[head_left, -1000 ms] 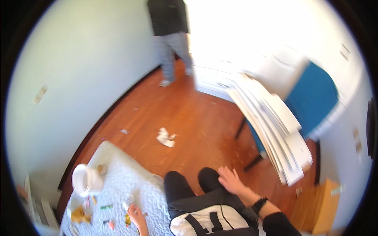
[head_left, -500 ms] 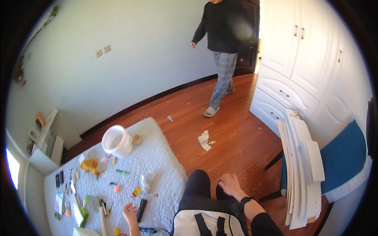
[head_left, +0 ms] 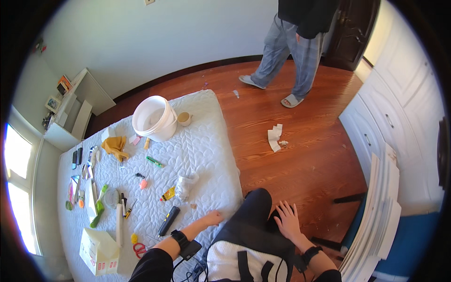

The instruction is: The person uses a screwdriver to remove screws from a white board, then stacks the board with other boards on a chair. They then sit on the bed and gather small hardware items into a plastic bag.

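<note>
My left hand (head_left: 213,217) rests at the bed's edge beside my thigh, its fingers curled in and nothing showing in them. My right hand (head_left: 287,221) lies with fingers spread on my right leg, holding nothing. Nearest to the left hand on the quilted bed cover (head_left: 206,155) are a black cylindrical tool (head_left: 168,221), a small beige piece (head_left: 193,206), a clear plastic bag (head_left: 184,188) and a yellow tube (head_left: 167,193). Red-handled scissors (head_left: 139,250) lie behind my left forearm, close to an open white box (head_left: 99,251).
A white bucket (head_left: 162,124) and a tan cup (head_left: 184,119) stand at the bed's far side. White boards (head_left: 376,211) lean over a chair at right. Crumpled paper (head_left: 274,137) lies on the wooden floor. Another person (head_left: 293,51) stands near the dark door (head_left: 354,33).
My view has tilted down and turned left. My left hand has moved right to the bed's edge, and my right hand has settled on my leg. The other person has taken a step.
</note>
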{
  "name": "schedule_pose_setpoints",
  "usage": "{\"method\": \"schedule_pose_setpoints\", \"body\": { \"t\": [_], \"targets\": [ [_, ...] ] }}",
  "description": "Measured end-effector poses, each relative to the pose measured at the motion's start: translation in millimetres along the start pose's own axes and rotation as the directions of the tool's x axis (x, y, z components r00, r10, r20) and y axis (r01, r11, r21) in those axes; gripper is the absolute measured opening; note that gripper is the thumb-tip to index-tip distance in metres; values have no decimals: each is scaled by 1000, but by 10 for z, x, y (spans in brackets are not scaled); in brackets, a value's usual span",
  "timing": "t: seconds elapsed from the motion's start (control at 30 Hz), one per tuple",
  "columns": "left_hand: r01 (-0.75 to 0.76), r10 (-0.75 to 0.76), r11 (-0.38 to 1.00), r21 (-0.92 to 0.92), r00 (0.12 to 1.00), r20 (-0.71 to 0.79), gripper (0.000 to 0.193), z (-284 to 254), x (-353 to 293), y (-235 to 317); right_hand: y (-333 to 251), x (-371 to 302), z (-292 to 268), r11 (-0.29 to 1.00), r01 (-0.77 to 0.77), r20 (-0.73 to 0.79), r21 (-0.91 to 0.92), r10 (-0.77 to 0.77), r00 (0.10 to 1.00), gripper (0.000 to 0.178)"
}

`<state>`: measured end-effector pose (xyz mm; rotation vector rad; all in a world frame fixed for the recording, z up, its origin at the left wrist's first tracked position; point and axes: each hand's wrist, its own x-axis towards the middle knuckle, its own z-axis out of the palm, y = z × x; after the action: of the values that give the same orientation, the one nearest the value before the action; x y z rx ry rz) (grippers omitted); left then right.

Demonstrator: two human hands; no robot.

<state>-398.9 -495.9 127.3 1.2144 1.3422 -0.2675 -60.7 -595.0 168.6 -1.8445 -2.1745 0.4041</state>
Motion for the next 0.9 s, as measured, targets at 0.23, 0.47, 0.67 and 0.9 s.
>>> {"method": "schedule_pose_setpoints", "body": {
  "t": [0.23,0.47,0.67,0.9],
  "targets": [
    [397,-392,915,-68,917,72,36,174,477,67,388,390,123,974,-124,235,189,77,969,41],
    [763,-672,641,-80,508,-539,38,671,679,151,626,667,-38,983,-178,375,35,152,915,48],
    [345,-348,936,-66,937,-36,37,-93,-207,160,452,776,-145,750,-631,526,196,463,714,47],
    [251,-245,968,10,952,-181,16,-1128,-1164,-372,1306,1304,-1129,931,-330,229,155,291,929,33]
  ]
}}
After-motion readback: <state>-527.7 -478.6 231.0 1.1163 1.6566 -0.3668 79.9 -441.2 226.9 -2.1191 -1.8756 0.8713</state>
